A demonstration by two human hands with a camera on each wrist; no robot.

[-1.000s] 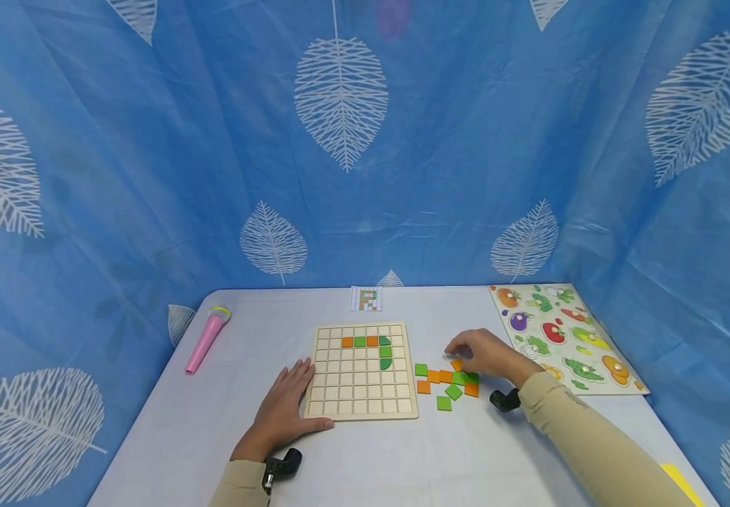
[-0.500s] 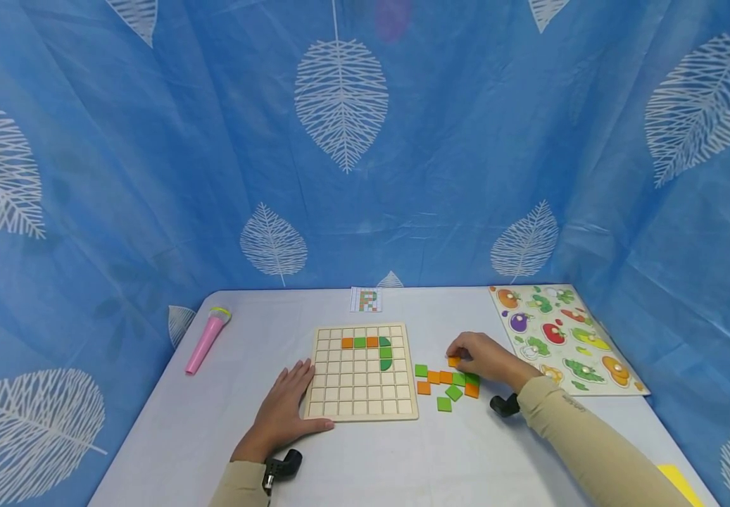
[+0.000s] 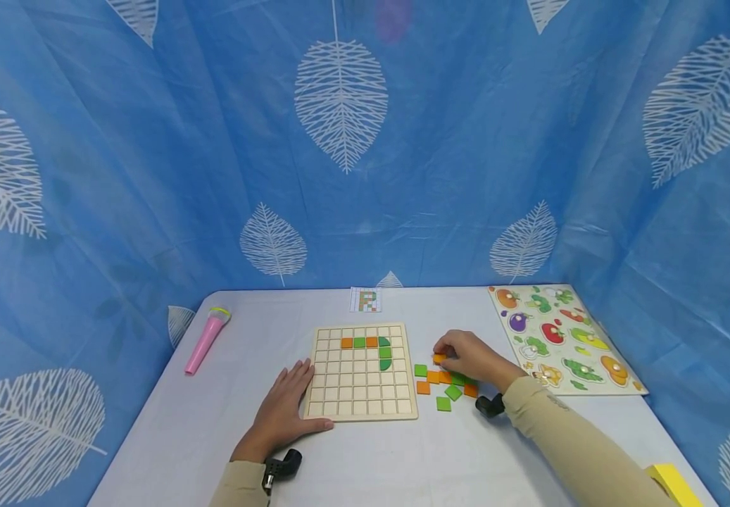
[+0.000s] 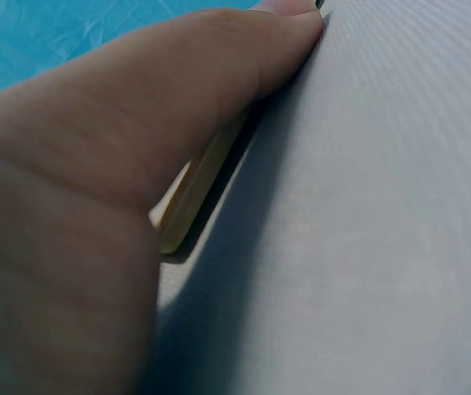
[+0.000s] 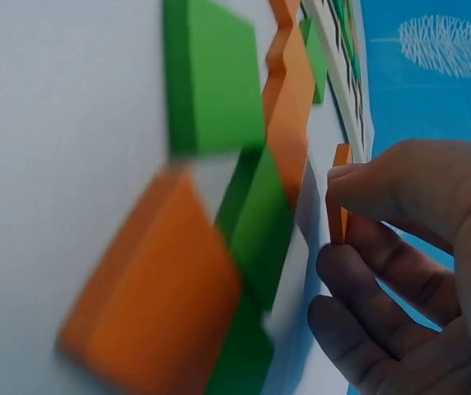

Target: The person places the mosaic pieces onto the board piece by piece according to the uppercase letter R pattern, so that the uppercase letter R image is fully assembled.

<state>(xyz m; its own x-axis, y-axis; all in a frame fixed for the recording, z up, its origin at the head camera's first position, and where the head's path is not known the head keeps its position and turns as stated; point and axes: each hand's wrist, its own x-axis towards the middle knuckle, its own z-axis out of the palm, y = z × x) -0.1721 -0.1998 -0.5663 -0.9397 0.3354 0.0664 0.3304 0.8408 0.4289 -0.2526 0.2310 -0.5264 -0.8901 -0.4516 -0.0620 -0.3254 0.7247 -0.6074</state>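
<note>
My right hand (image 3: 471,355) pinches an orange square tile (image 5: 339,197) between thumb and fingers, lifted off the table beside the loose tiles. Below and left of it lie several green and orange tiles (image 3: 443,404) in a loose cluster. My left hand (image 3: 284,405) lies with straight fingers along the left edge of a wooden grid board (image 3: 352,391), its thumb at the front corner. The left wrist view shows that thumb (image 4: 219,58) close against the board's edge. On the board, orange and green squares and two dark green rounded pieces (image 3: 386,364) form a hooked row.
A small card (image 3: 365,300) with a coloured grid pattern lies behind the board. At the left is a pink toy microphone (image 3: 206,343). A vegetable puzzle board (image 3: 567,338) covers the back right. Near the right front edge, a yellow object (image 3: 675,484) shows beside the sleeve.
My right hand has picked up the orange tile from the top of the cluster and moved left with it, toward the grid board. The left hand has stayed still.
</note>
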